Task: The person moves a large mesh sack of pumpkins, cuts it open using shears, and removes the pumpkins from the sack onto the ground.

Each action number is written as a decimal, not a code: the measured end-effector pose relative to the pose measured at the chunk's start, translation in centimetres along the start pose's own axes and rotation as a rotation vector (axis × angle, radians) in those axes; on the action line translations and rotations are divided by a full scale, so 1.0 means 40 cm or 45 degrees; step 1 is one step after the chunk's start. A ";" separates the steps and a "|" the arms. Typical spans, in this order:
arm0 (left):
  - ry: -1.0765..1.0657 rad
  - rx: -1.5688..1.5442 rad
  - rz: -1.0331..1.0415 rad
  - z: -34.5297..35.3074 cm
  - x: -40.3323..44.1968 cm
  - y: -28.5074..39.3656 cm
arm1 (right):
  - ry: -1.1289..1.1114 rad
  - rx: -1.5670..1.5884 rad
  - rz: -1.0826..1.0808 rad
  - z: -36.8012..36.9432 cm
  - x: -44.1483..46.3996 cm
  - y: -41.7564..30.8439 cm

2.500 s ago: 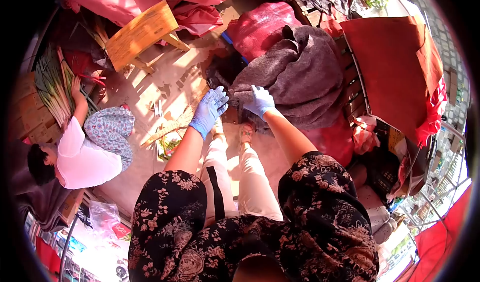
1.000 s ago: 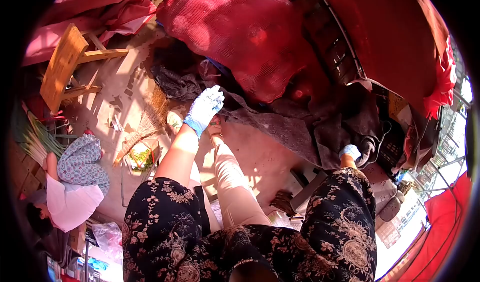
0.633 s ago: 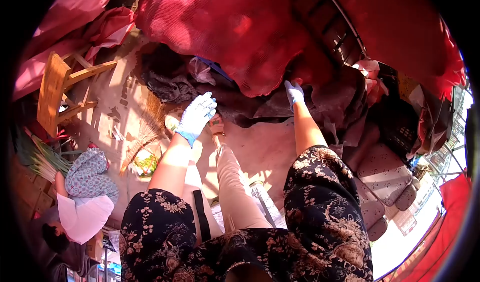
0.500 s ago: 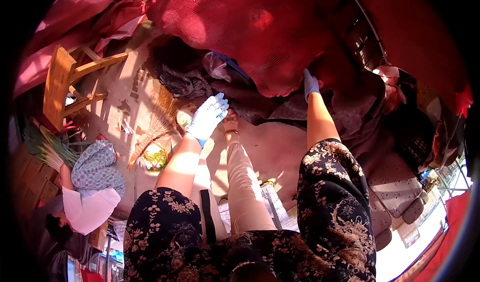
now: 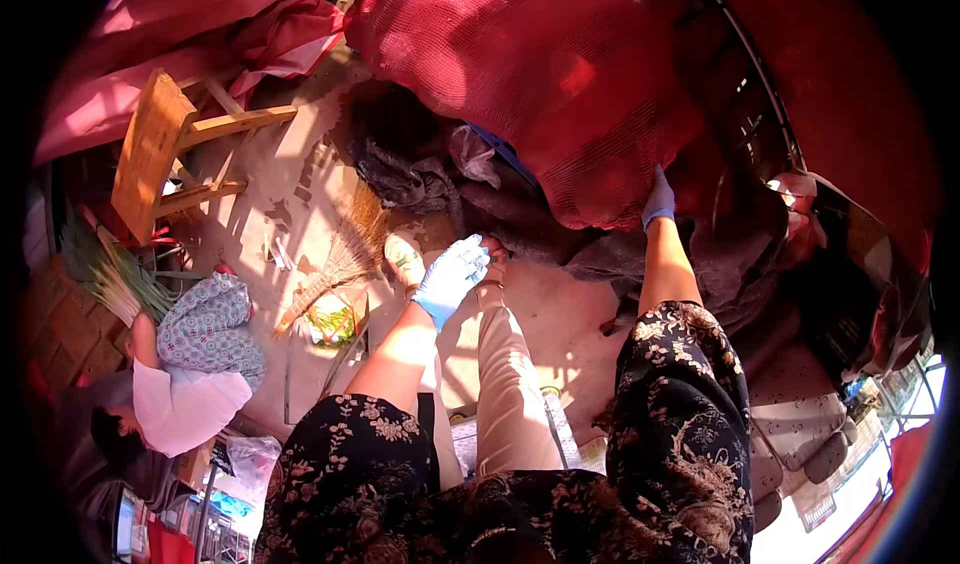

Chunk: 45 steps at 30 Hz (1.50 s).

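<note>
A large red mesh sack [image 5: 520, 74] bulges over dark cloth [image 5: 500, 204] on the floor in front of me. My right hand [image 5: 658, 202], in a light blue glove, is at the sack's lower right edge. It appears to grip the mesh there, with some of its fingers hidden. My left hand [image 5: 452, 279], gloved the same way, hangs in the air above my feet, fingers stretched out and nothing in it. Past its fingertips lies the dark cloth, with a crumpled clear plastic bag [image 5: 474, 156] on it.
A wooden stool [image 5: 160, 159] stands at the left. A straw broom [image 5: 345, 254] lies on the floor near my left shoe [image 5: 403, 256]. Further left, a seated person [image 5: 190, 384] holds long green onions [image 5: 120, 279]. Dark wheeled chair seats [image 5: 795, 414] are at the right.
The whole view has shifted, so the scene sits further right. My left hand stays empty above my feet, slightly nearer to me. The right hand remains at the sack's edge.
</note>
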<state>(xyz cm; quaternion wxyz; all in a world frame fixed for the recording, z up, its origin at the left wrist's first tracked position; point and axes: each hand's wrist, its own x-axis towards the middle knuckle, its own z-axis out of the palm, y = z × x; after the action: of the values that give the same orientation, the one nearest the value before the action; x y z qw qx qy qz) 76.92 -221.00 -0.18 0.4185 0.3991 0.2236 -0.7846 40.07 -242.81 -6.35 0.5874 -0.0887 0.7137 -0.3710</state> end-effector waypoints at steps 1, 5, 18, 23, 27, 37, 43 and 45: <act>-0.039 -0.018 0.002 0.002 -0.009 0.006 | -0.025 -0.014 -0.029 0.007 -0.017 0.002; -0.063 -0.039 0.023 0.046 -0.073 0.004 | 0.157 -0.182 -0.302 0.088 -0.186 -0.001; -0.527 -0.611 -0.549 0.075 -0.236 -0.191 | -0.130 -0.186 -0.015 0.302 -0.847 0.120; 0.061 -0.451 0.086 0.238 -0.326 -0.100 | -0.235 0.080 0.264 0.375 -1.049 0.172; 0.275 -0.841 0.007 0.084 -0.322 -0.108 | -0.365 0.176 0.616 0.367 -1.050 0.301; 0.335 -0.644 -0.185 -0.009 -0.414 -0.075 | -0.412 0.352 0.669 0.365 -1.077 0.411; 0.145 -0.531 -0.133 -0.050 -0.411 -0.133 | -0.549 0.366 0.619 0.299 -1.112 0.415; 0.159 -0.478 -0.104 -0.060 -0.403 -0.159 | -0.585 0.344 0.609 0.271 -1.101 0.432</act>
<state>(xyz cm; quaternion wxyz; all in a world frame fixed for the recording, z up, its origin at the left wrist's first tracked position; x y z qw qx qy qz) 78.00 -208.14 11.64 0.4386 0.3527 0.4075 -0.7192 68.18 -210.40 16.35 0.8093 0.0783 0.5080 -0.2843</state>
